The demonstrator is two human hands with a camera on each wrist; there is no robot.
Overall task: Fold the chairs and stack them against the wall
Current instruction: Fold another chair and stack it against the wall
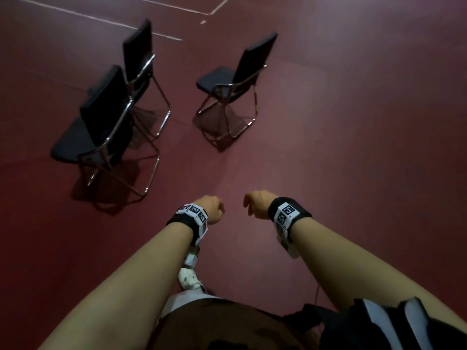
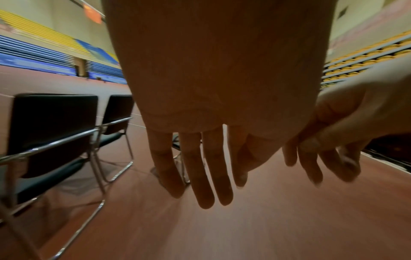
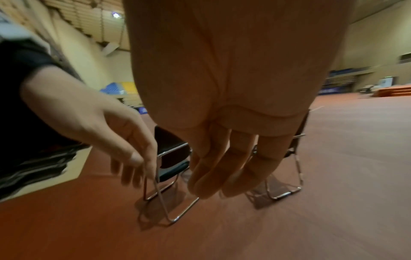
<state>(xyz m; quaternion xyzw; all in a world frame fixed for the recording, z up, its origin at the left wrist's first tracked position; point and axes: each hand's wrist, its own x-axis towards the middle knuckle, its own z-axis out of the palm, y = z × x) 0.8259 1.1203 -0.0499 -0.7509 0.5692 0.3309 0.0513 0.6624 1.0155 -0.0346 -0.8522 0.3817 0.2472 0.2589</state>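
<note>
Three black padded folding chairs with chrome frames stand unfolded on the dark red floor ahead. The nearest chair (image 1: 98, 132) is at the left, a second chair (image 1: 140, 64) stands right behind it, and the third chair (image 1: 237, 82) stands apart to the right. My left hand (image 1: 213, 209) and right hand (image 1: 255, 203) hang side by side in front of me, well short of the chairs. Both are empty, with fingers relaxed and pointing down, as the left hand (image 2: 200, 167) and right hand (image 3: 224, 167) show in the wrist views.
The red sports floor (image 1: 353, 122) stretches wide around the chairs, with white court lines (image 1: 161, 35) beyond them. Tiered yellow and blue stands (image 2: 44, 45) line the hall's edges. A white shoe (image 1: 188, 276) shows below my left arm.
</note>
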